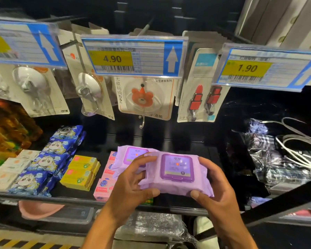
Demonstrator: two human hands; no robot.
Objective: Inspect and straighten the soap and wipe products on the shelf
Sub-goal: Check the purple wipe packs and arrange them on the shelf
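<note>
I hold a purple wipe pack [176, 177] with a square flip lid just above the front of the dark shelf [75, 199]. My left hand [133, 184] grips its left end, thumb underneath, and my right hand [212, 186] grips its right end. A second purple wipe pack [129, 155] lies behind it on the shelf, partly hidden by my left fingers. Pink soap boxes [104, 187] stand to the left of my left hand, then yellow soap boxes [79, 173], blue patterned packs [48, 159] and white soap boxes [9, 168] further left.
Price tags [133, 56] and carded hooks [145, 97] hang above the shelf. Clear-wrapped dark packs and white cords [280, 155] fill the right side. A pink basin [38, 211] and a clear plastic box [75, 214] sit on the level below.
</note>
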